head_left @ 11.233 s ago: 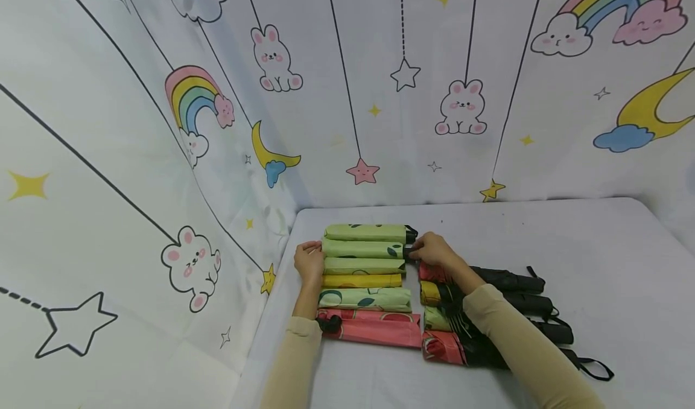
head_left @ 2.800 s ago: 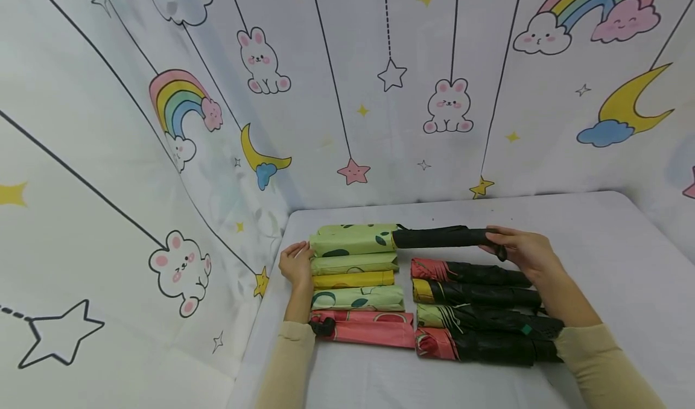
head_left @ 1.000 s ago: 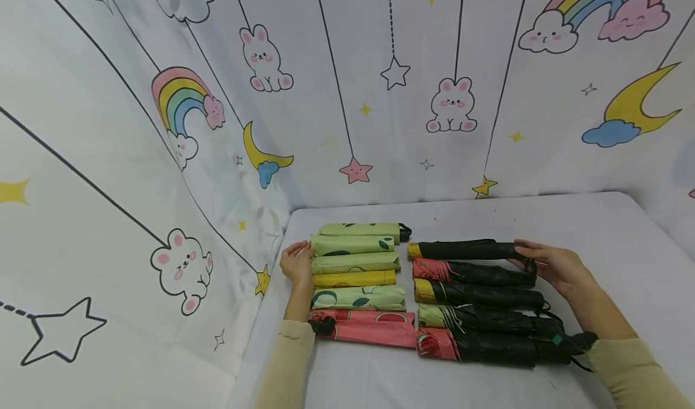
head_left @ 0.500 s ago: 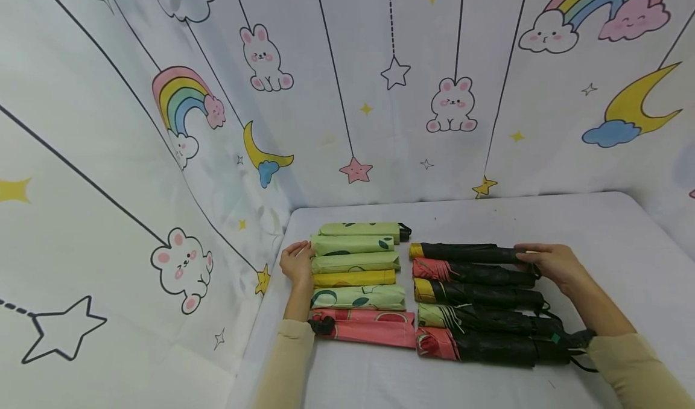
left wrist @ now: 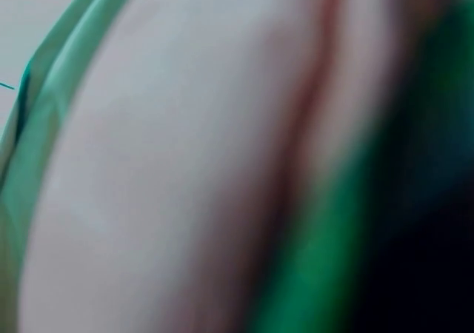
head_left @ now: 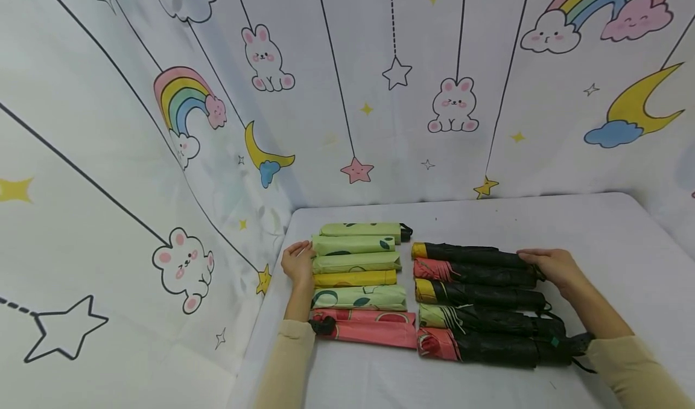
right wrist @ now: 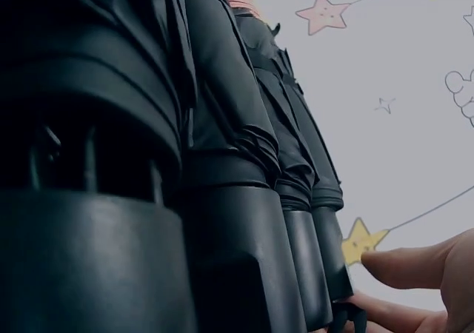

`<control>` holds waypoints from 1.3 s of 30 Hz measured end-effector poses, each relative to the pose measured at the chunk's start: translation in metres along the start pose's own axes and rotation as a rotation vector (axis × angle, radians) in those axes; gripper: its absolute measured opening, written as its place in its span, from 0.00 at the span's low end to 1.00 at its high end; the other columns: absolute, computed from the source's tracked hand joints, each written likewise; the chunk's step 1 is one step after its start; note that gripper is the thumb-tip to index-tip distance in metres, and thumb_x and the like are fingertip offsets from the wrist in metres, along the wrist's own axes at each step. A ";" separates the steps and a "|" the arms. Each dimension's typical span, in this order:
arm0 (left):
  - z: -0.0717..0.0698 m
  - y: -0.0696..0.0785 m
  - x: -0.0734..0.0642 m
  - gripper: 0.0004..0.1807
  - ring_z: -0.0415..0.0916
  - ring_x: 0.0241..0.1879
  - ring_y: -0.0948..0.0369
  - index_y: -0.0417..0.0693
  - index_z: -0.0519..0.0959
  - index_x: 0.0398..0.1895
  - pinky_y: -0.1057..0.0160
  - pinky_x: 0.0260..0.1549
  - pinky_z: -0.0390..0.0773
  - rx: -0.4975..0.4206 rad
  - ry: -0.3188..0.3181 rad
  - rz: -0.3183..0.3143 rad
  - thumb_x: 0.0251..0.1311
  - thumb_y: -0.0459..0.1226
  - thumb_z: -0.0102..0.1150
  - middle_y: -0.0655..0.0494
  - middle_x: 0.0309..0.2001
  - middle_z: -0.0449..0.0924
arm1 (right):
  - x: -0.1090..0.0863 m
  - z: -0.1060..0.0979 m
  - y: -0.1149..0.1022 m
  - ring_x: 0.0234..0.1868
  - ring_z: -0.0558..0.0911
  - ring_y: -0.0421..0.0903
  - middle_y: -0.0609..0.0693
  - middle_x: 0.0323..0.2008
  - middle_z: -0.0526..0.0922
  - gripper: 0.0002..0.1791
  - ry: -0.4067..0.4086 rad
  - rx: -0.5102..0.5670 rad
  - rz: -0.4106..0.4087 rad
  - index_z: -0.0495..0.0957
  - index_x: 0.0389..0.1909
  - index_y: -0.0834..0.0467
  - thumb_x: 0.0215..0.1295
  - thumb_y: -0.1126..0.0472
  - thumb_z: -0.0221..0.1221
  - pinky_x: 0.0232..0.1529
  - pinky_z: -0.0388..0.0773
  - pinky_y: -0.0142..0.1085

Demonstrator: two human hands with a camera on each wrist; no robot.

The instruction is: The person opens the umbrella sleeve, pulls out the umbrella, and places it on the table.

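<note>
My left hand [head_left: 297, 264] pinches the left end of a green umbrella sleeve [head_left: 353, 245] with a leaf print; the left wrist view shows this hand only as a blur. My right hand [head_left: 559, 270] lies at the handle end of a folded black umbrella [head_left: 461, 253] with a yellow tip. In the right wrist view the thumb [right wrist: 407, 266] stands apart from the handle, and the fingers are partly hidden behind its strap. This umbrella lies at the top of the right column, touching a red-tipped black umbrella [head_left: 488, 273].
Below the pinched sleeve lie more sleeves, among them a yellow one [head_left: 355, 278] and a pink one [head_left: 374, 329]. Above it is a green umbrella [head_left: 361, 230] with a black handle. Further black umbrellas [head_left: 488, 295] fill the right column. A patterned cloth [head_left: 326, 95] hangs behind the white table [head_left: 586, 222].
The black umbrella has come out of the green sleeve, moved right and been laid above the red-tipped one. My right hand has loosened from its handle; my left hand keeps its pose.
</note>
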State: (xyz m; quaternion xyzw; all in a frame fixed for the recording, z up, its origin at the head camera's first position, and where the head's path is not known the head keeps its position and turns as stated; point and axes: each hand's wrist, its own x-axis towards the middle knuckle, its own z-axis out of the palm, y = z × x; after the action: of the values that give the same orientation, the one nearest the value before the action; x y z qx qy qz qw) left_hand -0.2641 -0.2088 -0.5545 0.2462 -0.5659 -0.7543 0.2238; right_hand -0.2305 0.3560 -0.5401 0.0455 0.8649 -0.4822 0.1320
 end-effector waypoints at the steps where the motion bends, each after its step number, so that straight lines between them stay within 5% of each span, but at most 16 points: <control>1: 0.000 0.000 0.000 0.23 0.82 0.60 0.44 0.29 0.72 0.57 0.55 0.50 0.87 -0.003 -0.001 0.001 0.58 0.15 0.62 0.32 0.56 0.79 | 0.000 0.000 0.000 0.74 0.50 0.81 0.80 0.75 0.52 0.38 -0.002 0.000 0.002 0.66 0.72 0.72 0.82 0.42 0.49 0.65 0.54 0.78; 15: 0.001 0.000 0.001 0.21 0.83 0.58 0.42 0.31 0.74 0.54 0.54 0.51 0.86 0.006 0.006 -0.018 0.58 0.13 0.60 0.33 0.53 0.80 | -0.005 0.001 -0.003 0.72 0.55 0.82 0.81 0.73 0.56 0.36 0.045 -0.019 -0.012 0.68 0.70 0.72 0.82 0.43 0.49 0.62 0.58 0.79; 30: 0.000 0.004 0.003 0.22 0.83 0.58 0.49 0.34 0.75 0.57 0.57 0.49 0.85 0.133 -0.006 -0.024 0.60 0.19 0.63 0.39 0.53 0.82 | -0.005 0.000 -0.028 0.73 0.55 0.81 0.80 0.74 0.56 0.39 0.025 -0.046 -0.061 0.65 0.72 0.73 0.82 0.42 0.47 0.63 0.57 0.79; 39: 0.003 0.010 0.003 0.19 0.81 0.58 0.47 0.34 0.76 0.55 0.58 0.49 0.84 0.124 0.001 0.006 0.61 0.19 0.60 0.34 0.57 0.80 | 0.008 0.015 -0.052 0.61 0.81 0.65 0.72 0.64 0.77 0.36 0.013 -0.046 -0.146 0.73 0.67 0.73 0.80 0.43 0.54 0.61 0.78 0.57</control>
State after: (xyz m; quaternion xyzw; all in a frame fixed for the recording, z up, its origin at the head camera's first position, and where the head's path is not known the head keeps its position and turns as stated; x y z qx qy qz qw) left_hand -0.2681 -0.2111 -0.5449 0.2582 -0.6124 -0.7169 0.2107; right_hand -0.2460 0.3154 -0.5065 -0.0176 0.8775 -0.4704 0.0916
